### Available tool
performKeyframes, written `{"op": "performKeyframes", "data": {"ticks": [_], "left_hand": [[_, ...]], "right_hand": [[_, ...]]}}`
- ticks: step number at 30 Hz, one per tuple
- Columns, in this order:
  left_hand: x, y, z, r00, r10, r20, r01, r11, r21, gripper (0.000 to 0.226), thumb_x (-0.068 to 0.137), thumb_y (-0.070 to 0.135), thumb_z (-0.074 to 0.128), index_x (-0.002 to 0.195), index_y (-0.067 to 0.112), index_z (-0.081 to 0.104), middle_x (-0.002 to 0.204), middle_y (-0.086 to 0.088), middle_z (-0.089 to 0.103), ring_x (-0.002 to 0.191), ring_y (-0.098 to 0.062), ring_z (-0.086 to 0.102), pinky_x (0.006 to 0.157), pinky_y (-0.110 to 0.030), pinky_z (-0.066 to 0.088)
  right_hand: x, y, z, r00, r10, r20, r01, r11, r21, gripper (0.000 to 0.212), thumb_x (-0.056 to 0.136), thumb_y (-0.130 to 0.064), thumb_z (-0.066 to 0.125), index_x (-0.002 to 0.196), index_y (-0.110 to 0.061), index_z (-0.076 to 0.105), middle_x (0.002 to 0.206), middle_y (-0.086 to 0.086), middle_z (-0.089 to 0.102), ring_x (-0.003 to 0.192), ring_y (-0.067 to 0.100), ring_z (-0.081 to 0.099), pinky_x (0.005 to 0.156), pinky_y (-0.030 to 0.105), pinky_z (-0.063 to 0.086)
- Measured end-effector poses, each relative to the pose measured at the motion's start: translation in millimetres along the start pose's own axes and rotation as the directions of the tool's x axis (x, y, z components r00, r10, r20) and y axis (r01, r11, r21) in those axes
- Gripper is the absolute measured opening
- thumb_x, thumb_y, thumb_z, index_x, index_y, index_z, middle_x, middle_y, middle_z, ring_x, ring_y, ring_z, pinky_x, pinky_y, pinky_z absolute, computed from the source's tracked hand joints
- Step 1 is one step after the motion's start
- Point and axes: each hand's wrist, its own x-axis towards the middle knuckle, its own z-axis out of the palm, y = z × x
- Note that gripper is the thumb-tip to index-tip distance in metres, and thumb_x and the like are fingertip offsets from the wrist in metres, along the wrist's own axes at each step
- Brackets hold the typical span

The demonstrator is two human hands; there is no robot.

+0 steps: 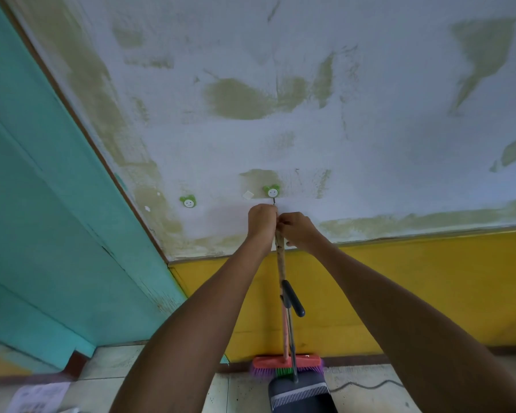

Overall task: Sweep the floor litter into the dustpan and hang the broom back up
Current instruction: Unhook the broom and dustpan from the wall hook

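Note:
The broom (281,272) stands upright against the wall, its pale stick topped by my hands and its red head with purple and green bristles (286,363) near the floor. My left hand (261,220) and my right hand (297,229) are both closed around the top of the stick, just below a green smiley wall hook (272,192) with a small metal hook. A dark grey dustpan (300,391) with a long black-gripped handle (292,298) stands in front of the broom head. Whether the broom's loop is on the hook is hidden by my fingers.
A second green smiley hook (188,201) sits on the wall to the left. A teal door (57,234) fills the left side. The lower wall is yellow (399,293). A paper sheet (39,396) lies on the tiled floor at lower left, a dark cable (367,384) at right.

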Motion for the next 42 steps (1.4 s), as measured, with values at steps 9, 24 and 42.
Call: {"op": "performKeyframes", "data": {"ticks": [9, 24, 42], "left_hand": [[-16, 42, -4, 0.999, 0.018, -0.040, -0.021, 0.997, -0.074, 0.026, 0.082, 0.003, 0.052, 0.060, 0.011, 0.041, 0.053, -0.001, 0.036, 0.049, -0.016, 0.033, 0.051, -0.028, 0.031], [-77, 72, -14, 0.984, -0.052, -0.169, 0.051, 0.999, -0.009, 0.020, 0.079, 0.014, 0.057, 0.064, 0.009, 0.044, 0.058, -0.003, 0.040, 0.046, -0.017, 0.035, 0.042, -0.021, 0.037], [-221, 51, -88, 0.362, 0.521, 0.773, -0.421, -0.649, 0.634, 0.027, 0.081, 0.014, 0.063, 0.108, 0.011, 0.060, 0.119, -0.015, 0.054, 0.113, -0.033, 0.050, 0.087, -0.042, 0.042]], "right_hand": [[-10, -19, -15, 1.000, -0.014, -0.014, 0.016, 0.992, 0.129, 0.012, 0.091, -0.023, 0.057, 0.093, -0.018, 0.068, 0.096, 0.012, 0.071, 0.094, 0.029, 0.067, 0.079, 0.044, 0.059], [-77, 32, 45, 0.966, 0.203, 0.161, -0.157, 0.954, -0.257, 0.054, 0.076, -0.030, 0.078, 0.116, -0.014, 0.047, 0.108, 0.006, 0.058, 0.085, 0.023, 0.061, 0.057, 0.032, 0.051], [-243, 13, 95, 0.878, 0.246, -0.410, -0.254, 0.967, 0.035, 0.048, 0.093, -0.039, 0.053, 0.053, -0.013, 0.047, 0.047, 0.003, 0.049, 0.039, 0.013, 0.037, 0.038, 0.022, 0.022]]}}
